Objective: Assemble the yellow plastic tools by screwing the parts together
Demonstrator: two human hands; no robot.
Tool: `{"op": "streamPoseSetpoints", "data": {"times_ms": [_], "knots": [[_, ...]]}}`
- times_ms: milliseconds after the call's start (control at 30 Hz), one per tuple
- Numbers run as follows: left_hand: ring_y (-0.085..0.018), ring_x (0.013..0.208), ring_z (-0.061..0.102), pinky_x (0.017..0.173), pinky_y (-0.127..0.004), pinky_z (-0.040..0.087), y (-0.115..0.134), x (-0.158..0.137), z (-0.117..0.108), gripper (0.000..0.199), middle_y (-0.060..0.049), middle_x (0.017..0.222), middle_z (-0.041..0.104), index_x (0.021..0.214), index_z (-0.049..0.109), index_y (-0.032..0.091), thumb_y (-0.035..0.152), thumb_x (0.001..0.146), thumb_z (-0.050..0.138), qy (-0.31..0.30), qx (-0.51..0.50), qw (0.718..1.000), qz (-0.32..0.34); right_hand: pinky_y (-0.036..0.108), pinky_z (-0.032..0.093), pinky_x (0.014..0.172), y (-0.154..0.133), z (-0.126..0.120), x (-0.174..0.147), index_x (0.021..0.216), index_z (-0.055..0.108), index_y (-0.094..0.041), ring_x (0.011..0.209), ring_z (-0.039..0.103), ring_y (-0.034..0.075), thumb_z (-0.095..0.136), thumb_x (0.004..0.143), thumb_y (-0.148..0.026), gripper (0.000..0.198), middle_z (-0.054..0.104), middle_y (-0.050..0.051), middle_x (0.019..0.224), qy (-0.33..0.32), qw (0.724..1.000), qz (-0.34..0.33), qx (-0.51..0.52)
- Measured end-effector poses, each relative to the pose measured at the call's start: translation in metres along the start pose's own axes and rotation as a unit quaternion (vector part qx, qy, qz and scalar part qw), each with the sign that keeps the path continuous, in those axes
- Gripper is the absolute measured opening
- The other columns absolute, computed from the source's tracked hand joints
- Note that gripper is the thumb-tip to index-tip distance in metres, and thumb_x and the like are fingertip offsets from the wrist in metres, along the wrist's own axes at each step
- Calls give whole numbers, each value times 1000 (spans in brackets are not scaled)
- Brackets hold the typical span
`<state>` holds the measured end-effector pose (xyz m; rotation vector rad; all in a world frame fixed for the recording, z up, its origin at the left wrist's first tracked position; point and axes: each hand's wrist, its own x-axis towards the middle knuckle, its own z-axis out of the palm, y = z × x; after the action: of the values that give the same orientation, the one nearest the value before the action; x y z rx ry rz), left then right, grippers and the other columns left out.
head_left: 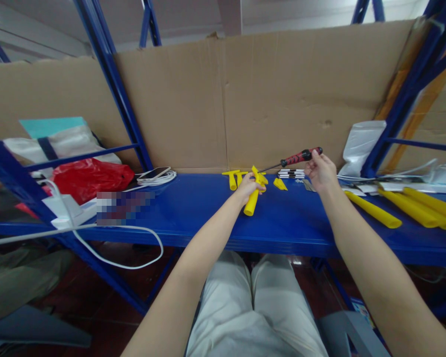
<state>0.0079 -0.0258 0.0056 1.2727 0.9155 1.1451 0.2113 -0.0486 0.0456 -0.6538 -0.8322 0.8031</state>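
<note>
My left hand [248, 187] is closed around a yellow T-shaped plastic piece [251, 203], its tube end pointing down toward me over the blue shelf. In my right hand [322, 169] is a screwdriver [299, 157] with a red and black handle, gripped near the handle's end. The screwdriver's shaft slants down to the left, and its tip meets the upper part of the yellow piece; the exact contact is hidden. Behind my left hand stand a few similar yellow T-shaped pieces [232, 180]. A small yellow part [280, 184] lies on the shelf between my hands.
Long yellow tubes [375, 210] lie at the right. White strips [291, 173] are stacked by the cardboard wall [282, 99]. At left are a phone [154, 173], a coiled white cable [163, 178], a red plastic bag [92, 178] and a blue post [113, 84]. A white cable hangs over the front edge.
</note>
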Motion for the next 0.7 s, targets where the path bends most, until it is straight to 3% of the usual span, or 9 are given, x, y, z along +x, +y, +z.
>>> {"op": "streamPoseSetpoints", "data": {"times_ms": [700], "knots": [[-13,64,63,52,-21,45,-4,2,0,68,-7,94,66,117,44,18,-11,57,59,-9,11,1000,-1,17,21,32,5,-2,2,66,26,-22,35,30,3,81,57,-49,62,25,-13,45,24,999,-22,-1]]}}
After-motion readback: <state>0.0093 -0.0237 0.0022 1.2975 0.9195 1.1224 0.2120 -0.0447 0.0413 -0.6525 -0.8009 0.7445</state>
